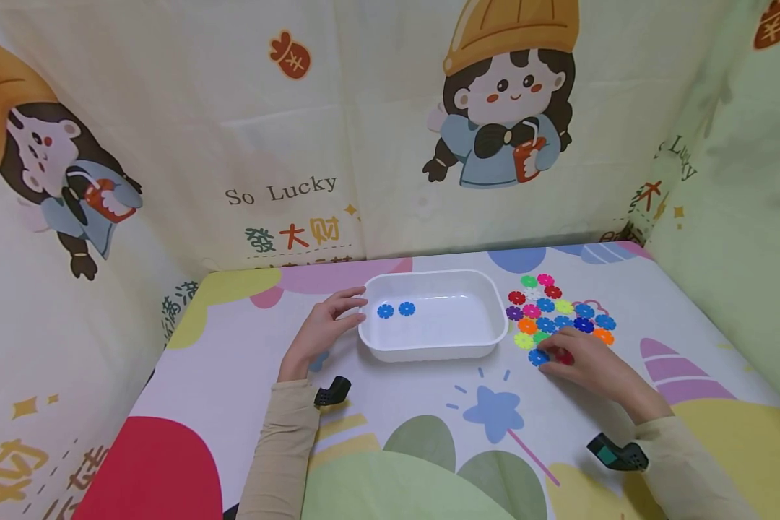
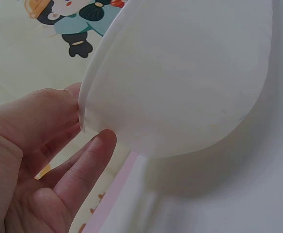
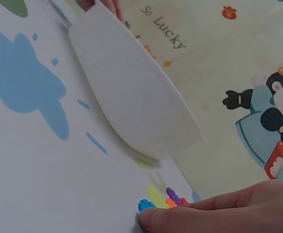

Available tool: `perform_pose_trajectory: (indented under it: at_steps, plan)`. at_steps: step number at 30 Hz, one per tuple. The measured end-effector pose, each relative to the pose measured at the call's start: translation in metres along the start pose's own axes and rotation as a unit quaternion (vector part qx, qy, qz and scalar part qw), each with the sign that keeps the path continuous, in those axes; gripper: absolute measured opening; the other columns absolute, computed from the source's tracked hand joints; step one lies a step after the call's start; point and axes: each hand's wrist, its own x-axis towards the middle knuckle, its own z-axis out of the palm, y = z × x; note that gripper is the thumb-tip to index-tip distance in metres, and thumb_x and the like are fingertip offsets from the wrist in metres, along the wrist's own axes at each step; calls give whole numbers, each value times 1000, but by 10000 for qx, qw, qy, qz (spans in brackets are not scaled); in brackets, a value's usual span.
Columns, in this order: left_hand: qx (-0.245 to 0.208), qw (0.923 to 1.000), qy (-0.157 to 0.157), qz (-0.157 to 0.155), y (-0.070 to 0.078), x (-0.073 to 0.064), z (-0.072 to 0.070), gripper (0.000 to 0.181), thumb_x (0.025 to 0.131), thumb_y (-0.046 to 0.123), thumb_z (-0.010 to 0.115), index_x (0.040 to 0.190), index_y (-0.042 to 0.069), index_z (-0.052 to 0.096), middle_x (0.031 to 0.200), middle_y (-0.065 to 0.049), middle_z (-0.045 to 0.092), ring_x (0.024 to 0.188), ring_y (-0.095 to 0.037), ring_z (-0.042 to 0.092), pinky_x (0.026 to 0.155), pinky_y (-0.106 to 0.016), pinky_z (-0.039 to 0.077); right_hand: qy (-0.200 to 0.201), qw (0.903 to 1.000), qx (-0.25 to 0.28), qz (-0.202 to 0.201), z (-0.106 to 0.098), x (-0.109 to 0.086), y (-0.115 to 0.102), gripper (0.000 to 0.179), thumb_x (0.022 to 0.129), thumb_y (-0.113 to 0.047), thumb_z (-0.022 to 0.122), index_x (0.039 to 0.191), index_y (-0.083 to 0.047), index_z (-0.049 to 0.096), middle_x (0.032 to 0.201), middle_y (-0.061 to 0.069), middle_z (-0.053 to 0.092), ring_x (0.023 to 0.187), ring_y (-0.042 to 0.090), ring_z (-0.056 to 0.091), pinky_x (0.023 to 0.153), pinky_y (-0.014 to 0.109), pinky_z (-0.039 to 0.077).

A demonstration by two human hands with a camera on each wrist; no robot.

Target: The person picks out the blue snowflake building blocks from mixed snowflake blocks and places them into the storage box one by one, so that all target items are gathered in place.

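My left hand is at the left end of a white plastic tray, with fairly straight fingers touching its rim and outer wall. In the left wrist view, one fingertip lies against the wall below the rim. Two blue flower-shaped discs lie inside the tray at its left. My right hand is at the near edge of a spread of coloured discs, pinching a blue notched disc between thumb and finger. A red disc shows partly under that hand.
The loose discs lie close to the right of the tray, in blue, orange, green, pink, red, purple and other colours. A patterned cloth covers the table. Printed curtains hang behind it and along both sides.
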Motion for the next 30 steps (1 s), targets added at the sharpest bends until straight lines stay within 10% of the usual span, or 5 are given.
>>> perform_pose_trajectory:
  at_steps: [30]
  plan:
    - [15, 9999, 20, -97, 2, 0, 0, 36, 91, 21, 71, 124, 4, 67, 142, 9, 50, 137, -20, 40, 109, -44, 40, -139, 9994, -187, -251, 2, 3, -4, 32, 79, -16, 82, 106, -6, 67, 98, 4, 60, 90, 20, 57, 78, 39, 58]
